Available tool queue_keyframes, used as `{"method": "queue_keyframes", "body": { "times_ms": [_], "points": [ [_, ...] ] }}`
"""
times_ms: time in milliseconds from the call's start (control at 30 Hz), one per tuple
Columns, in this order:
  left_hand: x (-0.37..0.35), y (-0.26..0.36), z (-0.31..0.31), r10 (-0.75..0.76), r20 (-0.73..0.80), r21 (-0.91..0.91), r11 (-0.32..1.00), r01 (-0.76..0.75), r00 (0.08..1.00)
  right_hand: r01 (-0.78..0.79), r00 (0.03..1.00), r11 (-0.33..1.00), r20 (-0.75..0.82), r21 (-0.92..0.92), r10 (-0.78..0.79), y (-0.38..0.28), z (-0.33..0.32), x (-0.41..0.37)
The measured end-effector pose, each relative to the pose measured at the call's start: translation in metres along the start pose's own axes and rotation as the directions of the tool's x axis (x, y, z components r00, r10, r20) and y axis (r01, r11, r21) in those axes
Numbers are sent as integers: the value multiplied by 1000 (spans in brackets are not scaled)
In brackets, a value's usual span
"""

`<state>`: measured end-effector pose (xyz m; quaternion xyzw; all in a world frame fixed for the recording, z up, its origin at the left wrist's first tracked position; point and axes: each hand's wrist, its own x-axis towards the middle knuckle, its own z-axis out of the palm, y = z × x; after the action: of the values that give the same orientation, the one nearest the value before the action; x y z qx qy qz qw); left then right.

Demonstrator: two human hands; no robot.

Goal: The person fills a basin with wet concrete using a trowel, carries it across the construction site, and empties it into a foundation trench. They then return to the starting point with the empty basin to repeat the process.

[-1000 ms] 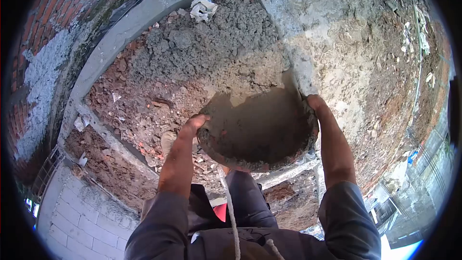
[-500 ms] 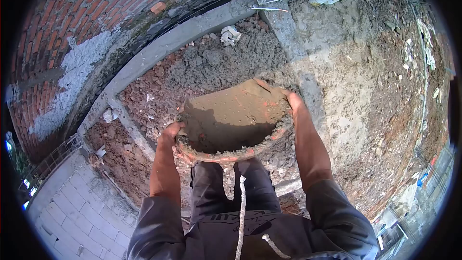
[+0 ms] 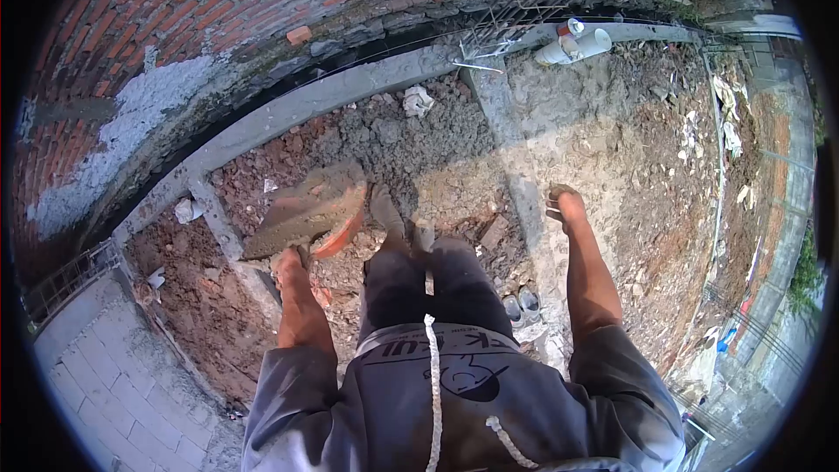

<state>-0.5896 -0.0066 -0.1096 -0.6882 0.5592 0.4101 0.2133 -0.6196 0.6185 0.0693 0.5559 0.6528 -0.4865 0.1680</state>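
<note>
A mud-coated orange basin [image 3: 319, 205] hangs tilted to the left of my legs, its inside smeared with grey-brown mortar. My left hand [image 3: 291, 264] grips the near rim of this basin. Out to the right, my right hand [image 3: 566, 203] is away from the basin, its fingers apart and nothing in them, above the pale muddy ground. Grey mortar [image 3: 384, 135] lies on the soil beyond my feet.
A concrete beam [image 3: 306, 105] curves below the brick wall [image 3: 201, 9]. Another beam [image 3: 524, 201] runs between my legs and my right hand. White buckets [image 3: 585, 46] lie near steel bars [image 3: 533, 0]. A pair of shoes [image 3: 522, 304] sits right of my legs.
The basin has swung left and tilted, out of my right hand's hold. My right hand has let go and moved right; my left hand still holds the rim. My feet now show.
</note>
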Motion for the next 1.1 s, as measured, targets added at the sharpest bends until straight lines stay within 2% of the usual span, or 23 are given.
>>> {"method": "queue_keyframes", "body": {
  "times_ms": [67, 133, 233, 333, 367, 467, 600, 633, 733, 800, 833, 867, 900, 933, 967, 1000, 1033, 1100],
  "points": [
    [-11, 8, -31, 124, 108, -36, 992, -121, 986, -17, 1000, 999, -7, -51, 16, 0, -6, -7],
    [-34, 15, -62, 115, -35, -329, 937, -120, 993, -13, 1000, 989, 0, -147, 13, 0, -3, -14],
    [-27, 10, -102, 109, -77, -377, 917, -130, 991, 8, 1000, 956, 25, -294, 0, -3, 5, -15],
    [-10, -14, -124, 136, -83, -540, 827, -159, 987, 89, 995, 888, 76, -451, -62, -20, 12, -8],
    [-7, -26, -128, 186, -124, -515, 828, -223, 975, 131, 991, 862, 100, -489, -94, -30, 14, -2],
    [-9, -45, -129, 14, -277, -480, 864, -151, 961, 224, 974, 841, 143, -492, -176, -91, 34, -22],
    [-10, -88, -121, 33, -216, -670, 722, -173, 976, 365, 930, 720, 209, -590, -301, -156, 51, -7],
    [-19, -88, -119, -1, -209, -676, 722, -144, 978, 421, 898, 623, 207, -659, -387, -167, 52, 4],
    [-50, -86, -107, -115, -183, -692, 720, -45, 976, 439, 896, 646, 254, -625, -363, -194, 47, 19],
    [-62, -68, -91, -215, -159, -712, 701, 39, 964, 447, 889, 666, 209, -597, -408, -188, 38, 23],
    [-56, -60, -83, -283, -135, -656, 744, 128, 950, 433, 892, 699, 163, -569, -421, -180, 34, 17],
    [-54, -61, -79, -216, -112, -550, 826, 120, 970, 418, 896, 730, 114, -541, -429, -168, 28, 11],
    [-39, -68, -77, -37, -91, -320, 947, 6, 995, 367, 917, 755, 76, -544, -391, -153, 21, 7],
    [-17, -84, -78, 256, -26, 154, 956, -249, 966, 328, 933, 773, 59, -544, -355, -136, 13, 4],
    [-4, -91, -80, 501, 81, 549, 699, -458, 862, 287, 948, 791, 41, -541, -316, -113, 4, 1],
    [5, -91, -80, 598, 148, 675, 522, -522, 788, 247, 960, 808, 24, -534, -278, -90, -2, -5],
    [12, -85, -78, 652, 182, 732, 410, -545, 736, 166, 982, 830, 11, -533, -190, -64, -8, -12],
    [-19, -32, -68, 468, 5, 534, 746, -398, 884, 31, 999, 822, -4, -569, -41, -33, -12, -44]
  ]
}}
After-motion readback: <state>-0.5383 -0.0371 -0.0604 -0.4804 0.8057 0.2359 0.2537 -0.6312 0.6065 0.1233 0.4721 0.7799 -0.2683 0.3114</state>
